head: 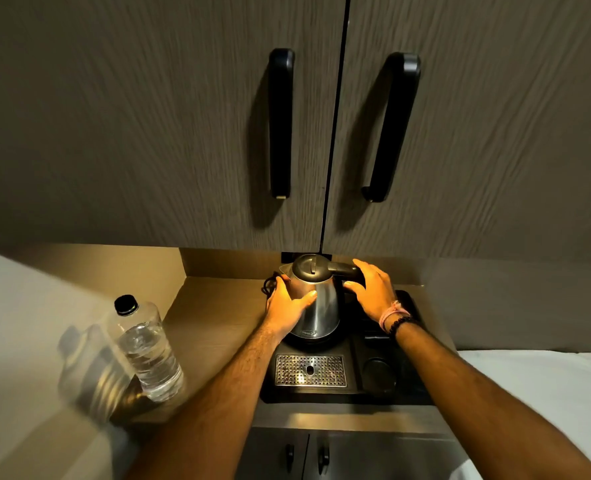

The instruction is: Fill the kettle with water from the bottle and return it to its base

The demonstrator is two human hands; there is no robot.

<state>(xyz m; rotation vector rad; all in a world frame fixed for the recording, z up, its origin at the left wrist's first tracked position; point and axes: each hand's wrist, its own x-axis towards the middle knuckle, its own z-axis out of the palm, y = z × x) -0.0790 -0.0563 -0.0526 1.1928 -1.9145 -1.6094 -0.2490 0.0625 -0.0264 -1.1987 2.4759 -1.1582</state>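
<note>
The kettle (316,299) stands upright on its base at the back of a black tray (413,389), under two closed cabinet doors. Its lid is down. The left hand (289,303) lies open against the steel side of the body, fingers spread around the curve, touching the metal. The right hand (373,291) is at the black handle on the right side, fingers curled loosely about it; whether they have fully closed on it cannot be told from this angle. The bottle (147,348) stands well apart on the left of the desk (214,313), black cap on, clear water filling most of it.

The kettle body is polished steel, stiff and smooth, and probably slippery under a flat palm, so the handle is the sound place to take hold; the left hand serves better to steady than to lift. Likely empty now, it should come off the base lightly, but will grow noticeably heavier once filled. The bottle is thin ribbed plastic, likely to give under a squeeze, so a firm grip round the middle with the cap off risks a spurt. A perforated drip grate (310,370) lies in front of the kettle on the tray
</note>
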